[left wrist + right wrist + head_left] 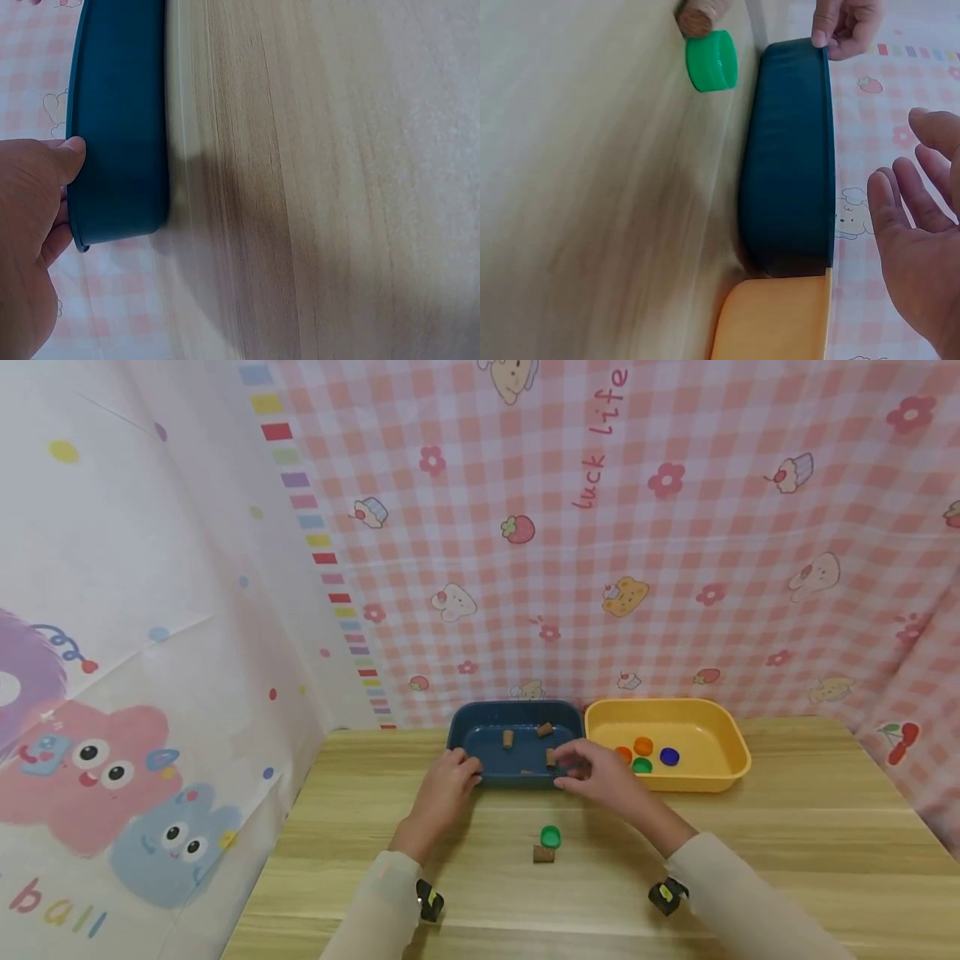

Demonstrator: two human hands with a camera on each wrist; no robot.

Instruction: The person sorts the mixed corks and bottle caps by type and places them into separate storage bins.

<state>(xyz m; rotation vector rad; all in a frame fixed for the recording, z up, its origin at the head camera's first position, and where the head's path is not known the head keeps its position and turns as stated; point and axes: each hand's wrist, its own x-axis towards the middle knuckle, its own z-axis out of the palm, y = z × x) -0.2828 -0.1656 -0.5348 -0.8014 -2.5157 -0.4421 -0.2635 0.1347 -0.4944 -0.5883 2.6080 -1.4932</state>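
My left hand (447,781) pinches the rim of a dark blue tray (124,112) near its front left corner, thumb on the outside and fingers over the edge. Several brown corks (508,739) lie in that tray. Over the tray's front right corner my right hand (600,770) hovers with fingers spread and loosely bent; it holds nothing in the right wrist view. A cork (551,758) lies in the tray by its fingertips. On the table in front are a green bottle cap (551,837) and a cork (543,854), close together.
A yellow tray (720,774) stands against the blue tray's right side. It holds orange caps (642,746), a green cap (642,766) and a blue cap (670,757). Behind the wooden table (810,827) hangs a pink checked cloth (600,560).
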